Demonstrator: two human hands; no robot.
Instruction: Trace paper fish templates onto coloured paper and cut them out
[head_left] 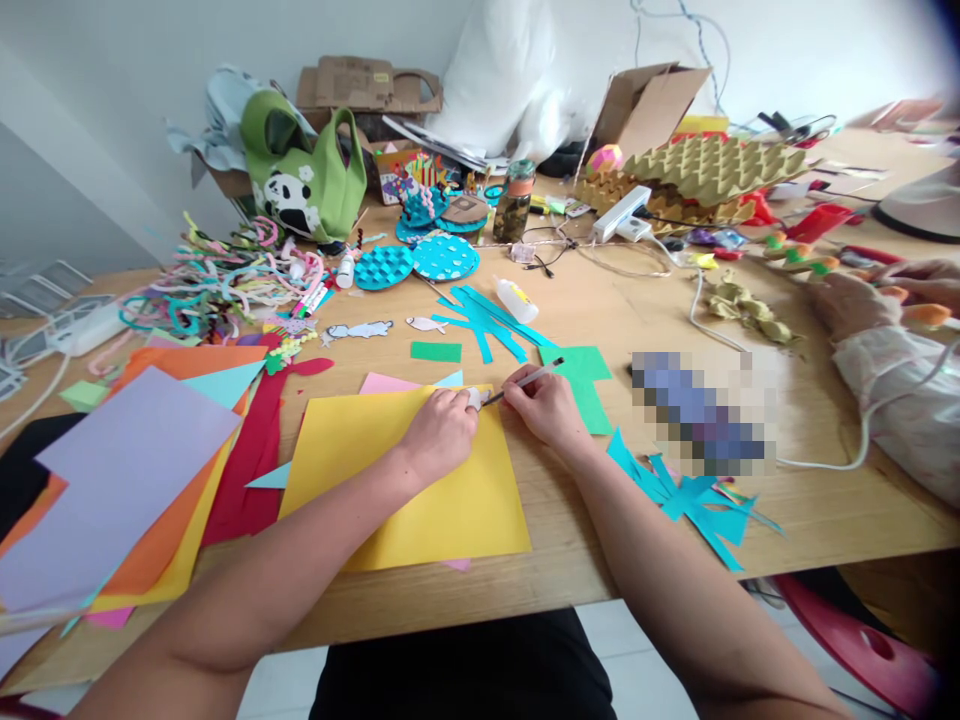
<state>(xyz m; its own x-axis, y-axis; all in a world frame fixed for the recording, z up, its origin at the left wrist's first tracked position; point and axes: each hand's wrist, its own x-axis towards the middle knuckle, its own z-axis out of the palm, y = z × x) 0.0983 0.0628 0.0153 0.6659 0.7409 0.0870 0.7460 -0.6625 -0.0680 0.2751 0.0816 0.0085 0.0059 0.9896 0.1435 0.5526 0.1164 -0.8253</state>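
A yellow sheet of paper [405,515] lies on the table in front of me, over some pink paper. At its upper right corner rests a small pale paper cutout [476,398]. My left hand [441,432] has its fingers bent together and presses this cutout down on the sheet. My right hand [546,405] grips a pen [534,374], its tip touching or very near the cutout's right edge. Above the sheet lie a fish cutout [426,323], a longer pale cutout [360,330] and a green paper strip [436,352].
Coloured sheets [142,470] are stacked at left. Blue paper strips [694,500] and green paper [589,385] lie to the right, a glue bottle [517,300] farther back. Pipe cleaners [225,275] sit before a green bag [304,165]. Another person's hands [862,300] work at far right.
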